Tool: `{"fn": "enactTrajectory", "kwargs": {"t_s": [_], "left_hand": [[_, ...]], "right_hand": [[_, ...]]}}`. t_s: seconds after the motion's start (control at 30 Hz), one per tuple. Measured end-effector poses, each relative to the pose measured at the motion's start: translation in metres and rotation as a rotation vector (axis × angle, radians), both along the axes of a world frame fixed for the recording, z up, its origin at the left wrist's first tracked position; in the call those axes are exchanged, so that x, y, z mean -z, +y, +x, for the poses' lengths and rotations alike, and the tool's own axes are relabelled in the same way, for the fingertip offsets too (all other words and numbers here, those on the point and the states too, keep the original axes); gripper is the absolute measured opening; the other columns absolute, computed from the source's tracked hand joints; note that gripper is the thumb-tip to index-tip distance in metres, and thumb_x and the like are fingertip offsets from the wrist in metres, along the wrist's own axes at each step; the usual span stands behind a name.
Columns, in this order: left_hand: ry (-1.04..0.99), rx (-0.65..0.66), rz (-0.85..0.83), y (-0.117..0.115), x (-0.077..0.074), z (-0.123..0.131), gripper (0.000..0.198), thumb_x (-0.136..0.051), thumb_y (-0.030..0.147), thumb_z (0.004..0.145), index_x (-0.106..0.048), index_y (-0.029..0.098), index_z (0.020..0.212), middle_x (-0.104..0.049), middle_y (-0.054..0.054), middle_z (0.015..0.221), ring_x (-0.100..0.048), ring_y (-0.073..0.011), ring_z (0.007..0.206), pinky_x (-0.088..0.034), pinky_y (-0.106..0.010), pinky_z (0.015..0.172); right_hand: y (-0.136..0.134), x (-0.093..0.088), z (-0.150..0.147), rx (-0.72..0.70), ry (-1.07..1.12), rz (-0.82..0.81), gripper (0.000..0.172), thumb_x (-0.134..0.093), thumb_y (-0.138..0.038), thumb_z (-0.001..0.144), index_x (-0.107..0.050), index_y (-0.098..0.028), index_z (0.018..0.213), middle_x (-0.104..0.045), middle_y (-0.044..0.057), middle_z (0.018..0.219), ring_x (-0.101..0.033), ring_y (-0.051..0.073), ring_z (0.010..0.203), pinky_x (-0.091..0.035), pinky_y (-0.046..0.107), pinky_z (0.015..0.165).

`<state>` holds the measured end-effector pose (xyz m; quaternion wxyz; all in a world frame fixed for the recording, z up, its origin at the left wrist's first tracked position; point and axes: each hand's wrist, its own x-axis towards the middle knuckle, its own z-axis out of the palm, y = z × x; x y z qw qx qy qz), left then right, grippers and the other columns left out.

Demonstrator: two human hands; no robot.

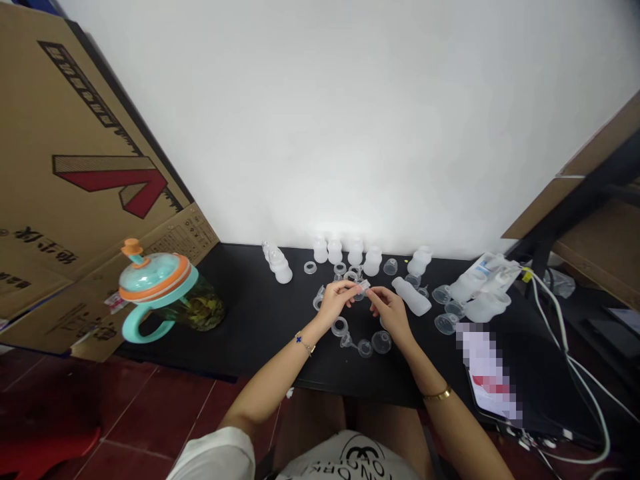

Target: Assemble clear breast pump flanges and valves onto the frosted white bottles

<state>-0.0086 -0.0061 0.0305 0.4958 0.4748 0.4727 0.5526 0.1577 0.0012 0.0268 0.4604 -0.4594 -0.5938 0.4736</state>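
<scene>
My left hand (335, 303) and my right hand (390, 313) meet over the middle of the black table (260, 333). Between their fingertips they pinch a small clear plastic piece (363, 287). Just below my wrists lie a clear plastic ring (339, 326), a clear cup-shaped part (381, 342) and a small clear valve piece (346, 341). A frosted white plastic bottle (411, 297) lies on its side right of my right hand. Several more frosted bottles (372, 261) stand in a row behind my hands.
A teal and orange lidded tumbler (155, 280) stands at the table's left, before a large cardboard sheet (85, 147). Clear cups (445, 324) and bagged parts (483, 283) lie on the right, near a pixelated paper (487, 370) and white cables (565, 353). A white wall rises behind.
</scene>
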Motion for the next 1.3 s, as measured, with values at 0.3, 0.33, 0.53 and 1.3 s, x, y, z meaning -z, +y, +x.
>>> {"fn": "enactTrajectory", "kwargs": {"t_s": [0.3, 0.33, 0.53, 1.3], "left_hand": [[-0.016, 0.033, -0.001, 0.0019, 0.0054, 0.0005, 0.035, -0.075, 0.050, 0.073, -0.074, 0.016, 0.080, -0.057, 0.003, 0.053, -0.048, -0.0094, 0.046, -0.039, -0.021, 0.046], [-0.019, 0.038, -0.001, 0.0020, 0.0058, 0.0006, 0.035, -0.075, 0.050, 0.074, -0.074, 0.016, 0.080, -0.057, 0.003, 0.053, -0.048, -0.0093, 0.046, -0.039, -0.021, 0.046], [-0.009, 0.058, -0.001, 0.0026, 0.0081, 0.0004, 0.034, -0.074, 0.050, 0.076, -0.074, 0.015, 0.080, -0.056, 0.002, 0.053, -0.048, -0.0095, 0.047, -0.038, -0.021, 0.045], [-0.044, 0.007, 0.031, 0.0022, 0.0059, 0.0004, 0.033, -0.078, 0.044, 0.072, -0.070, 0.015, 0.083, -0.065, -0.001, 0.068, -0.059, -0.0133, 0.060, -0.044, -0.020, 0.048]], "right_hand": [[0.0011, 0.0013, -0.0009, 0.001, 0.044, -0.013, 0.044, -0.071, -0.062, 0.075, -0.067, -0.019, 0.082, -0.061, 0.001, 0.060, -0.056, 0.016, 0.051, -0.044, 0.026, 0.045], [0.0012, 0.0014, -0.0006, -0.002, 0.047, -0.013, 0.044, -0.071, -0.061, 0.075, -0.067, -0.019, 0.082, -0.061, 0.001, 0.060, -0.055, 0.016, 0.051, -0.044, 0.026, 0.045], [0.0009, 0.0007, -0.0004, -0.008, 0.052, -0.007, 0.042, -0.071, -0.060, 0.075, -0.065, -0.019, 0.080, -0.060, 0.000, 0.059, -0.055, 0.015, 0.050, -0.044, 0.026, 0.045], [-0.0038, -0.0019, -0.0026, 0.030, -0.022, 0.033, 0.045, -0.072, -0.057, 0.076, -0.063, -0.022, 0.102, -0.062, 0.003, 0.088, -0.060, 0.015, 0.057, -0.045, 0.025, 0.045]]}}
